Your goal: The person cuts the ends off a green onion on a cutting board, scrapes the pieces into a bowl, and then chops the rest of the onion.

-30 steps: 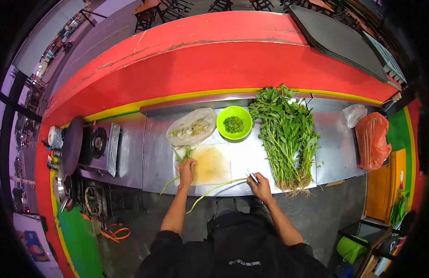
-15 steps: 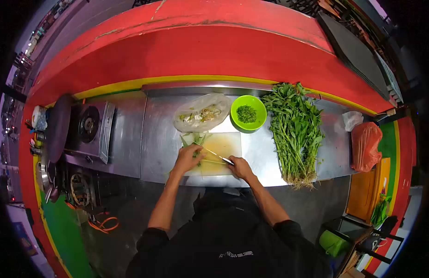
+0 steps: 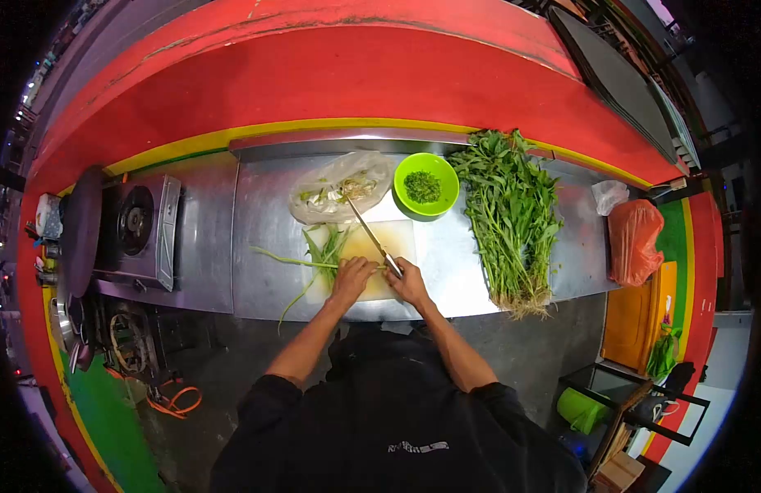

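Note:
Long green stalks [image 3: 294, 261] lie across the left part of the pale cutting board [image 3: 403, 238] and stick out past its left edge. My left hand [image 3: 353, 279] is closed over them near the middle of the board. A knife [image 3: 368, 229] is gripped by its handle in my right hand [image 3: 407, 282], just to the right of my left hand. Its blade points away from me, the tip near a clear plastic bag [image 3: 310, 201] with vegetable scraps. Behind the board stands a lime-green bowl [image 3: 403, 204] of chopped greens [image 3: 422, 187].
A large bundle of leafy greens [image 3: 512, 214], roots towards me, lies right of the board. Further right is a red plastic bag [image 3: 635, 242]. A gas stove [image 3: 167, 234] stands at the left of the steel counter [image 3: 265, 214]. A red wall [image 3: 347, 74] borders the back.
My hands have come closer together. The knife has turned so its blade points more directly away from me. The stalks now reach further left, past the board. The view has shifted slightly.

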Demonstrator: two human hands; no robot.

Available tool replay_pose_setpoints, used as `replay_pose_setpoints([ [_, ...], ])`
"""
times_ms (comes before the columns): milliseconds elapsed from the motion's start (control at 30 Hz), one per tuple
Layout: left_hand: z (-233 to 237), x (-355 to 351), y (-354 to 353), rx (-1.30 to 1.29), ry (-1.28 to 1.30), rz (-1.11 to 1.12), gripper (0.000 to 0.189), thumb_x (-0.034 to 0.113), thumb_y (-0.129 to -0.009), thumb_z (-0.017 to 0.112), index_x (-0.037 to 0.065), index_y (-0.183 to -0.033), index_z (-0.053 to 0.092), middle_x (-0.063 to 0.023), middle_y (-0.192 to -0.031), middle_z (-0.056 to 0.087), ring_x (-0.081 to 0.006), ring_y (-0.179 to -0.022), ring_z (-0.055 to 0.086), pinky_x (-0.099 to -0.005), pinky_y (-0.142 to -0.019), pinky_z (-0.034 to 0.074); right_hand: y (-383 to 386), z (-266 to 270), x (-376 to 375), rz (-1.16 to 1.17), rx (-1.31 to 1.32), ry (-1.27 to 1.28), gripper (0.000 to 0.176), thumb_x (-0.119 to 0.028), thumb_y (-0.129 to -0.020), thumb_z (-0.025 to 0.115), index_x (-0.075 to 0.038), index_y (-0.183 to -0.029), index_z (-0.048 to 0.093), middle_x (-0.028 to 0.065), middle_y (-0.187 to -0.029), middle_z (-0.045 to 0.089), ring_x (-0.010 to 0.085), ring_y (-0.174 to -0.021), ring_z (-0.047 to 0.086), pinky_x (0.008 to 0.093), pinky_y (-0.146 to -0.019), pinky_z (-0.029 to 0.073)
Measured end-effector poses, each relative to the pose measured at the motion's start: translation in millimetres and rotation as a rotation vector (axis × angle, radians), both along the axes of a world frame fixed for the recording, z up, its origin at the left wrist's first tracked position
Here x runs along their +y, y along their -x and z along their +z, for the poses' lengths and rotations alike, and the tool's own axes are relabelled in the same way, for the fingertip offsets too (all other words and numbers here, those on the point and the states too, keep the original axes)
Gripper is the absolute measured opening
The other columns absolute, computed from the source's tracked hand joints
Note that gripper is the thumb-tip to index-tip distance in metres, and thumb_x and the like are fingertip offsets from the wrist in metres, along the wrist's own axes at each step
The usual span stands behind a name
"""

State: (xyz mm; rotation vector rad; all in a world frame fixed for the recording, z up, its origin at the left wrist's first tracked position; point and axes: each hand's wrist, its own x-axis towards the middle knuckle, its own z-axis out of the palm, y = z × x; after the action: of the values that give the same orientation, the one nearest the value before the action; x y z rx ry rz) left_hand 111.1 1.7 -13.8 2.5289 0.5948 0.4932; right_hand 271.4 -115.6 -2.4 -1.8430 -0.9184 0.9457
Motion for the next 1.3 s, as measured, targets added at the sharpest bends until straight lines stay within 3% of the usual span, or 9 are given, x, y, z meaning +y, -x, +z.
replay_pose_setpoints([
  [100,-4,6,0,-0.053,-0.059,0.129,0.012,0.019,-0.090,0.068,0.014,-0.099,0.075,-0.0037,-0.086,0.061,-0.0231,-0.088,0.063,-0.0423,-0.072,0.044,6,27,-21,-0.102,-0.054,-0.010,0.033,-0.023,-0.093,0.072,0.001,-0.114,0.068,0.0238,-0.100,0.071,0.0358,-0.093,0.071,0.0413,-0.083,0.054],
  [200,-4,13,6,-0.087,-0.018,0.176,0.013,0.017,-0.092,0.066,0.015,-0.102,0.075,-0.0055,-0.087,0.062,-0.0245,-0.087,0.064,-0.0427,-0.074,0.045,11,26,-50,-0.127,-0.096,0.005,0.038,-0.026,-0.100,0.064,0.002,-0.126,0.064,0.0220,-0.104,0.073,0.0318,-0.099,0.072,0.0400,-0.087,0.054],
  [267,3,15,7,-0.034,-0.005,0.186,0.017,0.014,-0.094,0.063,0.015,-0.106,0.074,-0.0072,-0.088,0.062,-0.0283,-0.082,0.065,-0.0442,-0.072,0.048,16,47,-72,-0.174,0.205,0.123,0.043,-0.025,-0.104,0.057,-0.001,-0.139,0.056,0.0202,-0.102,0.073,0.0279,-0.098,0.073,0.0396,-0.088,0.054],
  [433,13,15,11,0.094,0.056,0.187,0.034,0.007,-0.090,0.060,0.017,-0.121,0.072,-0.0097,-0.092,0.060,-0.0329,-0.072,0.065,-0.0455,-0.064,0.054,37,62,-114,-0.079,0.001,0.160,0.047,-0.023,-0.108,0.050,-0.016,-0.154,0.045,0.0174,-0.091,0.068,0.0260,-0.082,0.067,0.0379,-0.080,0.052],
  [533,13,19,9,0.179,-0.024,0.103,0.044,0.004,-0.086,0.061,0.018,-0.127,0.069,-0.0109,-0.095,0.057,-0.0319,-0.074,0.065,-0.0449,-0.064,0.054,44,70,-124,-0.066,-0.009,0.284,0.047,-0.021,-0.108,0.051,-0.018,-0.154,0.046,0.0187,-0.087,0.064,0.0263,-0.075,0.062,0.0395,-0.077,0.051],
  [733,20,19,-1,0.186,-0.161,0.021,0.030,0.021,-0.096,0.063,0.017,-0.125,0.067,-0.0095,-0.103,0.059,-0.0261,-0.090,0.064,-0.0440,-0.080,0.042,51,75,-125,-0.093,-0.069,0.206,0.046,-0.018,-0.108,0.050,-0.019,-0.154,0.046,0.0176,-0.082,0.061,0.0258,-0.070,0.058,0.0393,-0.072,0.050],
  [967,24,29,-24,0.193,-0.226,-0.200,0.046,0.010,-0.084,0.057,0.014,-0.129,0.064,-0.0063,-0.106,0.059,-0.0231,-0.094,0.062,-0.0401,-0.082,0.042,46,91,-119,-0.065,-0.056,0.283,0.047,-0.016,-0.107,0.051,-0.017,-0.154,0.046,0.0186,-0.080,0.060,0.0260,-0.067,0.058,0.0408,-0.070,0.050],
  [1100,15,40,-24,0.131,-0.213,-0.240,0.050,0.008,-0.088,0.053,0.018,-0.136,0.062,-0.0046,-0.114,0.063,-0.0244,-0.098,0.063,-0.0415,-0.089,0.044,45,91,-120,-0.076,-0.091,0.253,0.047,-0.017,-0.108,0.051,-0.017,-0.154,0.046,0.0193,-0.080,0.060,0.0270,-0.067,0.058,0.0417,-0.070,0.050],
  [1300,22,48,-23,0.195,-0.298,-0.278,0.046,0.009,-0.087,0.055,0.018,-0.131,0.066,-0.0025,-0.104,0.061,-0.0209,-0.092,0.061,-0.0396,-0.087,0.042,48,98,-119,-0.104,-0.085,0.248,0.046,-0.017,-0.107,0.051,-0.017,-0.154,0.047,0.0201,-0.081,0.061,0.0263,-0.067,0.058,0.0418,-0.071,0.050],
])
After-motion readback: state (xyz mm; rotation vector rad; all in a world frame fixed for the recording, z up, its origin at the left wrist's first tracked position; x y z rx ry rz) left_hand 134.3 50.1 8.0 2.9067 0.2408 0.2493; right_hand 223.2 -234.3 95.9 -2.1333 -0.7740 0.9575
